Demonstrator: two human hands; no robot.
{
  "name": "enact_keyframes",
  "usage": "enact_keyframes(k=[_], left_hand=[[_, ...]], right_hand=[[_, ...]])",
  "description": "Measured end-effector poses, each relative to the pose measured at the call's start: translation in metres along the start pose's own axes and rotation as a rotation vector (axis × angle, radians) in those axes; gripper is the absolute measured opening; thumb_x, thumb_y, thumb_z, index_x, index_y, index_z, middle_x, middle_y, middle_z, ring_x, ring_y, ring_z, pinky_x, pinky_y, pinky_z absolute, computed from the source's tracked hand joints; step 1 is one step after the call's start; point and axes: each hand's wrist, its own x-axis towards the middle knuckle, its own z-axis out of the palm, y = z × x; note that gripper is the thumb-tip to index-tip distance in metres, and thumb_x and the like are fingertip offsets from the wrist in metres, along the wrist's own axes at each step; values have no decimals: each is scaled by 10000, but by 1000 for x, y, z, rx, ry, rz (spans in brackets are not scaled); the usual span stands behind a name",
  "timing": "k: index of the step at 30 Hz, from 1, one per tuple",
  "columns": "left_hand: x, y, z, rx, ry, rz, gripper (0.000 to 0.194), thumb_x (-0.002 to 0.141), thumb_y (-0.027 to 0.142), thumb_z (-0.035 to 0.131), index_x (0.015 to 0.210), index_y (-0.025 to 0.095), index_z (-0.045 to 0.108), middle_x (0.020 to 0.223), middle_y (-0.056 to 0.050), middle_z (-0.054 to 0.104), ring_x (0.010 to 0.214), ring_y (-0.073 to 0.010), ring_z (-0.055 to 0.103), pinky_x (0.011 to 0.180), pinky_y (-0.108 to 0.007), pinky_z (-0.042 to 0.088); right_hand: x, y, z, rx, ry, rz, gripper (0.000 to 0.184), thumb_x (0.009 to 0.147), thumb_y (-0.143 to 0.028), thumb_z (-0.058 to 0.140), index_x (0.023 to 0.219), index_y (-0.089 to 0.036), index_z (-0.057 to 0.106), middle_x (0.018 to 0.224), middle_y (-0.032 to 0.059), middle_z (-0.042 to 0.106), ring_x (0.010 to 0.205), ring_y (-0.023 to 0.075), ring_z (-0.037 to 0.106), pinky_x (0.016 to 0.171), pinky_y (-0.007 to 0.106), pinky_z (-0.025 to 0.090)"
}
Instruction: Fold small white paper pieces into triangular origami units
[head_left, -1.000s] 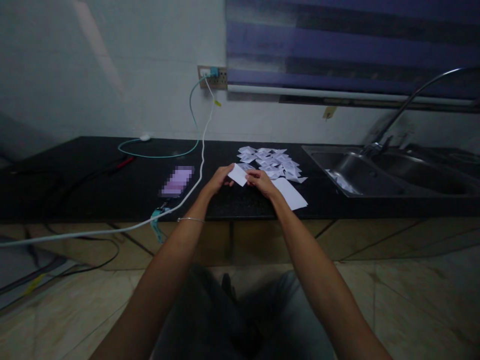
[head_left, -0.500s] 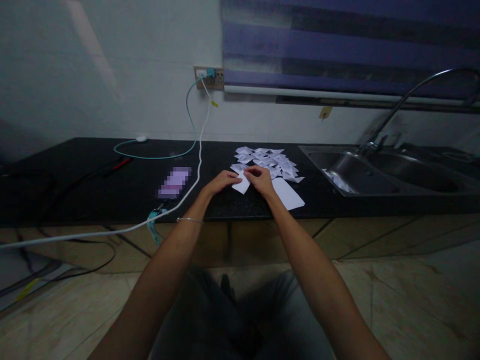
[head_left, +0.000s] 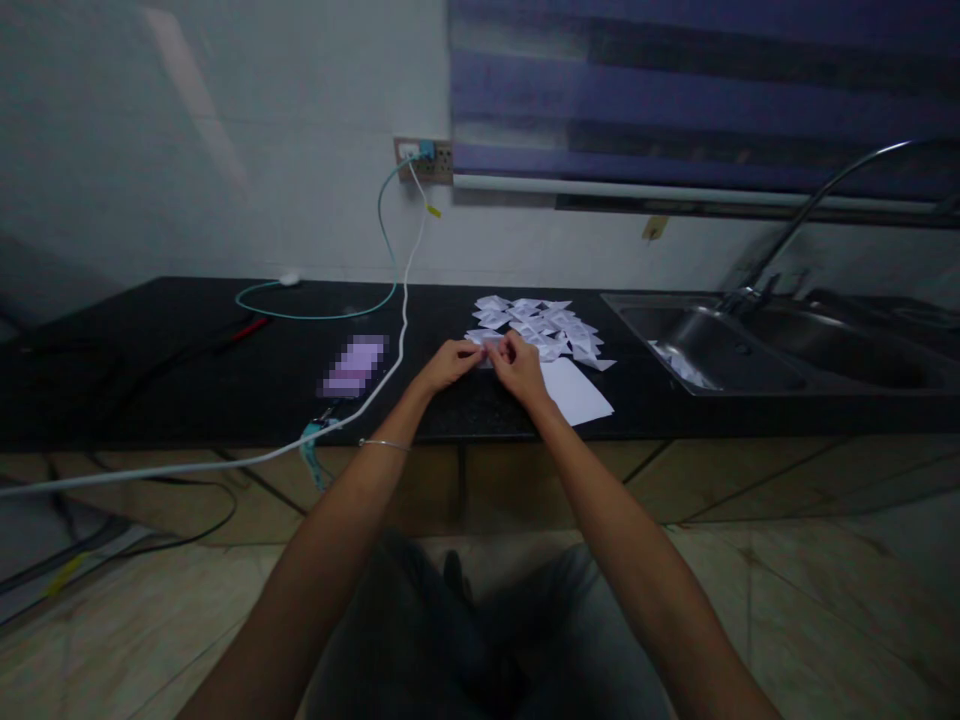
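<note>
Between my fingertips is a small piece of white paper, mostly hidden by the hands. My left hand pinches its left side with the fingers closed. On the other side my right hand is closed on the same paper, its fingertips almost meeting the left ones. Just behind the hands lie several folded white paper pieces in a spread group. A stack of flat white paper rests to the right, partly under my right wrist.
On the black countertop, a blurred-out phone-like device lies left, beside a white cable. A teal cable curves behind it. At the right are a metal sink and a tall curved faucet.
The paper in my hands showed a pointed white shape below the fingers; now that part is folded up or turned out of sight. My hands have drawn closer together.
</note>
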Motion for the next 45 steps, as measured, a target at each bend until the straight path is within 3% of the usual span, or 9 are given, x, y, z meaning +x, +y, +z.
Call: enact_keyframes(k=[2, 5, 11, 16, 19, 27, 35, 38, 45], left_hand=[[-1, -1, 2, -70, -51, -14, 292, 837, 401, 618, 831, 129, 723, 737, -1, 636, 696, -129, 534, 683, -233, 411], [-3, 2, 4, -142, -119, -90, 318, 801, 377, 664, 972, 122, 745, 775, -6, 683, 675, -133, 564, 655, -233, 428], [-2, 9, -2, -265, -130, -231, 281, 741, 343, 733, 906, 116, 743, 705, -20, 703, 623, -132, 599, 550, -208, 388], [3, 5, -4, -431, -92, -360, 584, 893, 678, 452, 793, 139, 653, 641, -48, 658, 538, -111, 596, 426, -190, 253], [5, 5, -1, -411, -47, -429, 653, 907, 750, 356, 749, 160, 588, 644, -42, 643, 529, -101, 596, 419, -184, 250], [3, 8, -2, -306, 64, -307, 338, 859, 446, 630, 698, 154, 571, 574, 25, 531, 500, -91, 450, 437, -199, 297], [2, 9, -2, -396, 90, -326, 286, 810, 435, 671, 762, 159, 614, 575, 40, 513, 468, -76, 436, 401, -195, 263], [2, 13, -4, -408, 103, -352, 253, 768, 383, 701, 769, 139, 636, 565, 38, 545, 439, -70, 452, 382, -194, 274], [-1, 15, -8, -448, 77, -351, 333, 734, 322, 725, 975, 115, 626, 694, -40, 714, 595, -152, 684, 433, -185, 365]], right_hand=[[-1, -1, 2, 13, -101, -11, 355, 902, -507, 600, 726, -232, 461, 637, -23, 475, 620, 155, 435, 621, 301, 319], [0, 3, 3, 56, -118, -5, 385, 922, -547, 557, 720, -225, 489, 663, -14, 513, 649, 156, 464, 623, 293, 325], [3, 14, 5, 143, -159, 10, 387, 916, -541, 553, 702, -220, 522, 666, -6, 536, 685, 165, 472, 643, 289, 359], [4, 12, 6, 205, -270, -9, 361, 921, -497, 544, 704, -210, 564, 695, 6, 580, 704, 167, 507, 682, 293, 392], [4, 8, 6, 219, -343, -33, 308, 928, -443, 536, 751, -200, 605, 739, 15, 628, 723, 170, 537, 712, 295, 409], [-1, 0, 5, 72, -395, -94, 215, 926, -298, 500, 787, -196, 628, 775, 21, 670, 726, 171, 557, 721, 291, 402], [-4, -2, 3, -15, -419, -167, 180, 879, -234, 517, 742, -196, 627, 680, -6, 594, 647, 160, 479, 660, 289, 355], [-3, -1, 3, -6, -381, -177, 184, 876, -230, 513, 719, -196, 602, 680, -2, 578, 654, 162, 479, 653, 294, 345], [3, 4, 0, 18, -50, -106, 145, 872, -236, 520, 738, -212, 571, 767, 30, 574, 767, 195, 515, 730, 321, 401]])
